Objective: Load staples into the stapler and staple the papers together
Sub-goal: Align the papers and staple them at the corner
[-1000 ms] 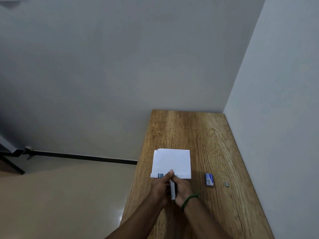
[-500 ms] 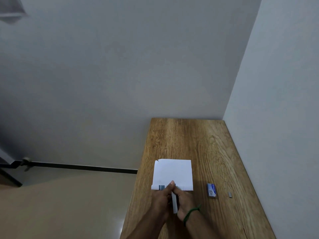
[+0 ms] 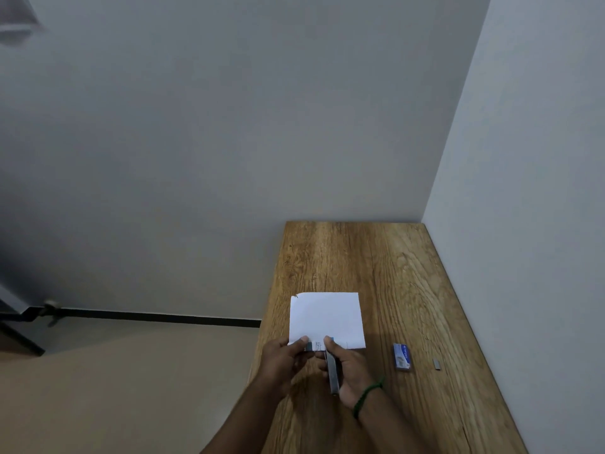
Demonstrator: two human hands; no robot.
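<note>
White papers (image 3: 327,317) lie on the wooden table (image 3: 360,257). My left hand (image 3: 281,362) pinches their near edge, thumb on top, beside a blue printed strip. My right hand (image 3: 352,371), with a green wristband, is closed around a slim grey stapler (image 3: 333,371). The stapler's nose sits at the papers' near edge under my right thumb. A blue staple box (image 3: 402,357) rests to the right of my hands. A short strip of staples (image 3: 437,363) lies further right.
The table stands in a room corner, with a white wall (image 3: 523,224) along its right edge and a grey wall behind. Its left edge drops to a beige floor (image 3: 131,388) with a black skirting line.
My hands have separated slightly at the papers' near edge, the left thumb moving left and uncovering the printed strip. The camera has tilted, shifting the scene in the frame.
</note>
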